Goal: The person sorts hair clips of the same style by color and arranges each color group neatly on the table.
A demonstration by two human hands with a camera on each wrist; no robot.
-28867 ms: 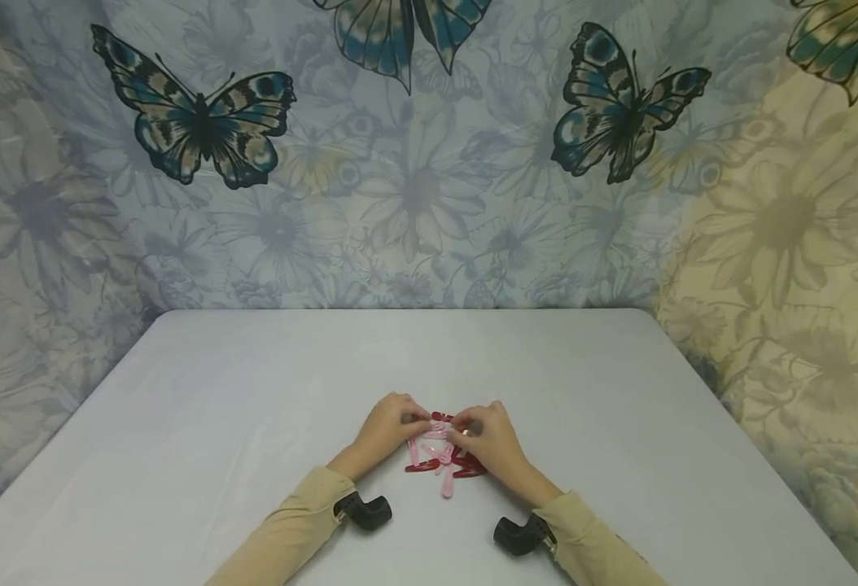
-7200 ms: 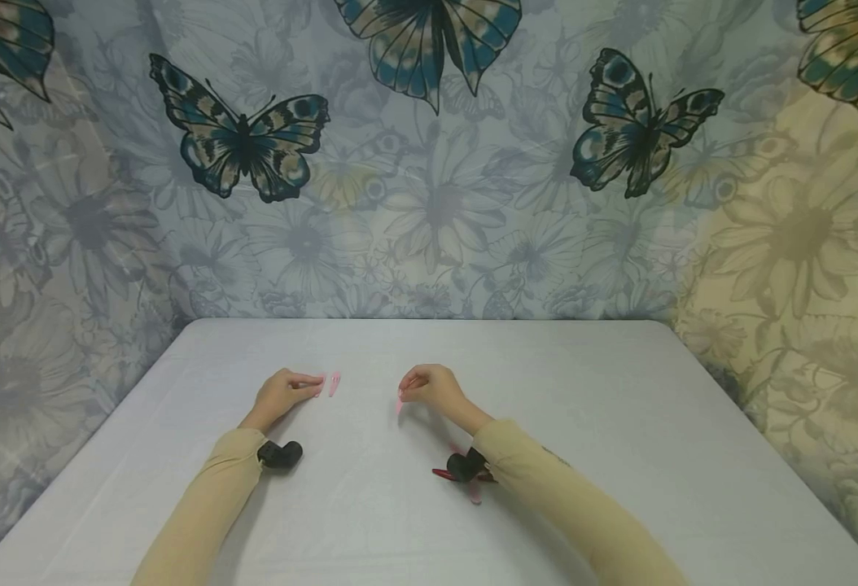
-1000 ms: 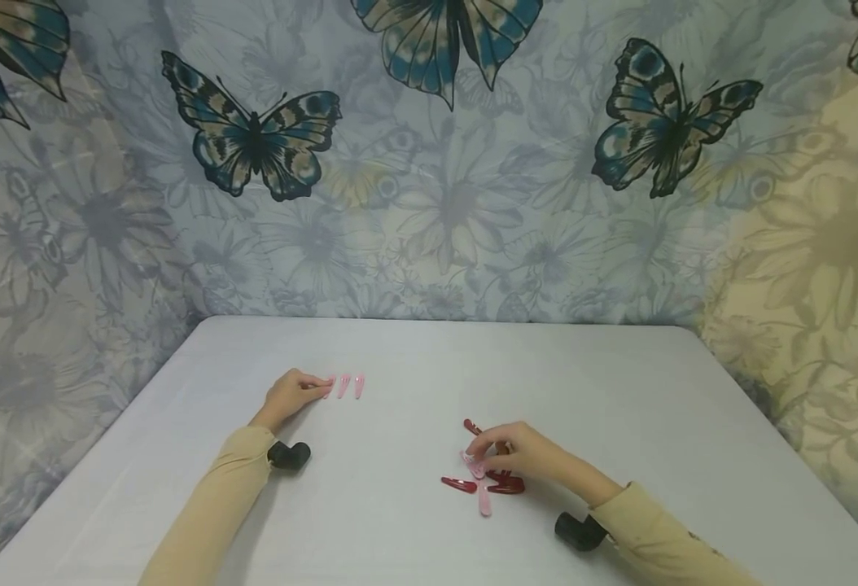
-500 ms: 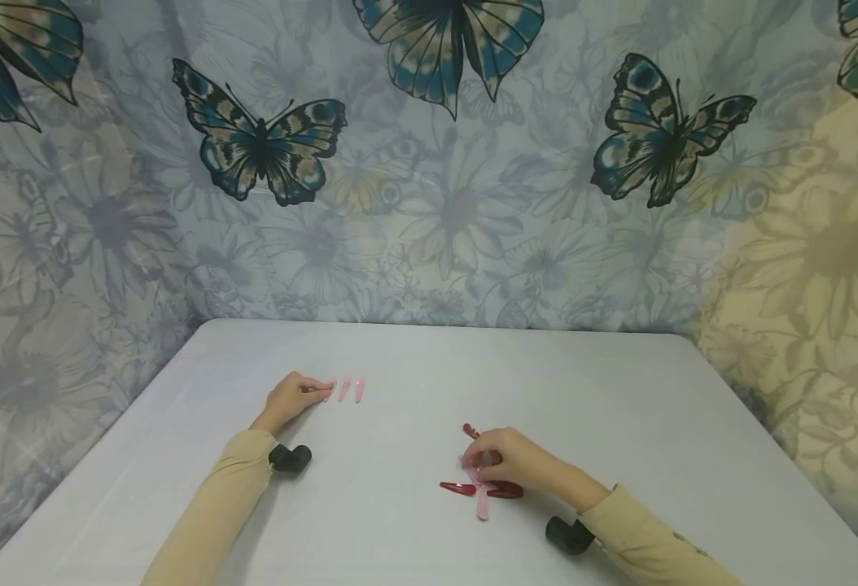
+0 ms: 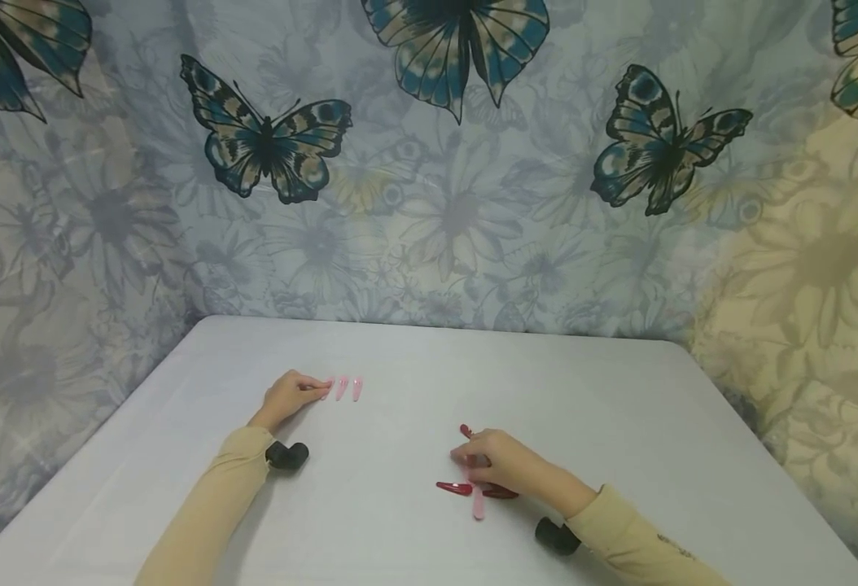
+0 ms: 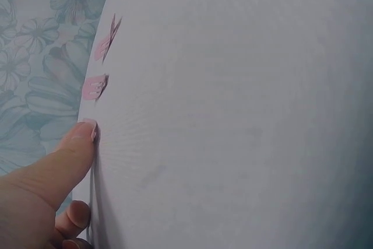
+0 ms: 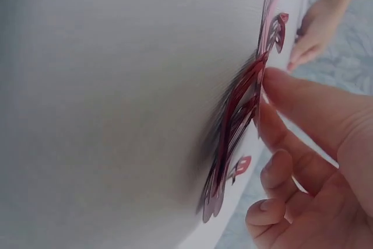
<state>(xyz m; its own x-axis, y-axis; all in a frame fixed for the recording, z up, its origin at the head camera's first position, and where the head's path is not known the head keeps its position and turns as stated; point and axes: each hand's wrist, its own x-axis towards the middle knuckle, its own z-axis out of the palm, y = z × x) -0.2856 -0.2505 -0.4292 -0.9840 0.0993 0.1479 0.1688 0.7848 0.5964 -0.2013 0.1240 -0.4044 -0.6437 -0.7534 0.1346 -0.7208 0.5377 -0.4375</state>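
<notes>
Three pink snap hair clips stand in a short row toward the back left, two of them free, including the rightmost hair clip (image 5: 357, 389). My left hand (image 5: 286, 399) pinches the leftmost pink clip (image 6: 91, 126) by thumb and fingertips, covering most of it. My right hand (image 5: 505, 465) is over a loose pile of red and pink snap clips. Between its thumb and index finger shows the thin edge of a pink clip (image 7: 260, 123). Around those fingers lie a red clip (image 5: 454, 488), another pink clip (image 5: 479, 505) and more red clips (image 7: 233, 115), partly hidden by the hand.
Both hands work over a white table (image 5: 312, 505) backed by a butterfly-patterned cloth (image 5: 458, 244). A black camera mount (image 5: 287, 456) sits on the left wrist, another black mount (image 5: 557, 536) on the right. A single red clip (image 5: 466, 430) lies just behind the pile.
Since about seven seconds ago a third pink clip has joined the row and my right hand has come back to the pile. In the last second its fingers shift slightly among the clips; the left hand stays.
</notes>
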